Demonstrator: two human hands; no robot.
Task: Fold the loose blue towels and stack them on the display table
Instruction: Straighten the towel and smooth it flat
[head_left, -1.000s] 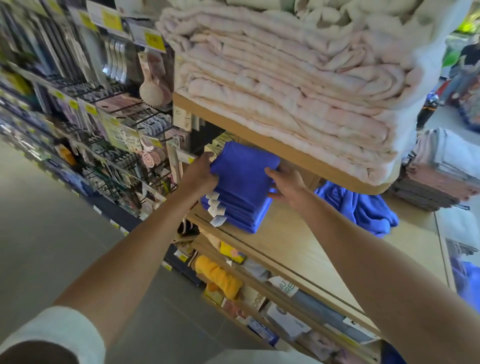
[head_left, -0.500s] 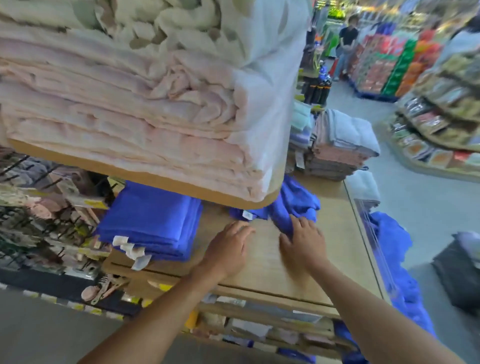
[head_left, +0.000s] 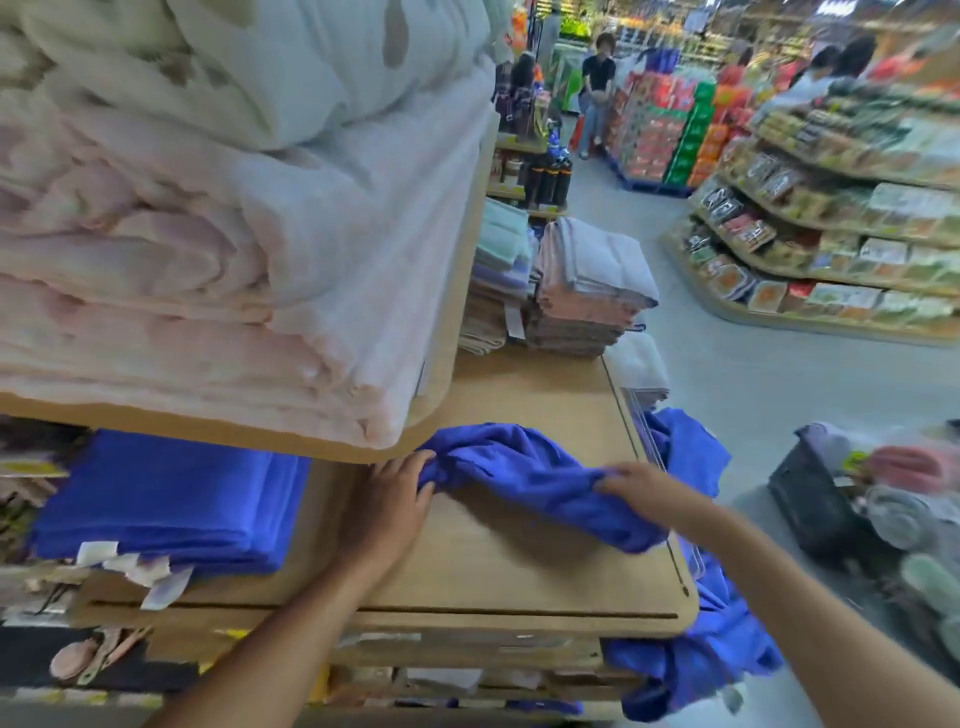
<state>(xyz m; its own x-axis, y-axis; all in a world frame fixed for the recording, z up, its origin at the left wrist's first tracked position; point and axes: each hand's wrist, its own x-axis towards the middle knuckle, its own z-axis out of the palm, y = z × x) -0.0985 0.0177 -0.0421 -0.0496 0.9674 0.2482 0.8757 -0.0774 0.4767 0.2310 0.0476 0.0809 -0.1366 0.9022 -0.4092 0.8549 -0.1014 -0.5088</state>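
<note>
**Gripping at both ends**

Holding the loose blue towel (head_left: 519, 478) at the centre of the frame, bunched and creased, lying on the display table (head_left: 493, 571); clutching its left end with the left hand (head_left: 395, 488), fingers curled into the cloth just below the overhanging board; clutching its right end with the right hand (head_left: 639, 483), fingers closed round a gathered fold near the table's right edge; keeping the cloth slack between the two, sagging and touching the tabletop. Sitting at the lower left of the frame, on the same table and well apart from the loose one: folded blue towels (head_left: 166, 504) in a neat stack, white tags sticking out at the front edge. Hanging off the table's right side, at the lower right: more blue cloth (head_left: 717, 649), rumpled and trailing downward. Filling the upper left: a wooden shelf (head_left: 208, 426) carrying pale pink blankets (head_left: 182, 312), piled high. Standing at the table's far end, upper centre: stacked pink and grey towels (head_left: 587, 291). Showing at the right edge: a dark basket (head_left: 815, 499); farther up, blurred grocery shelves (head_left: 831, 234).
</note>
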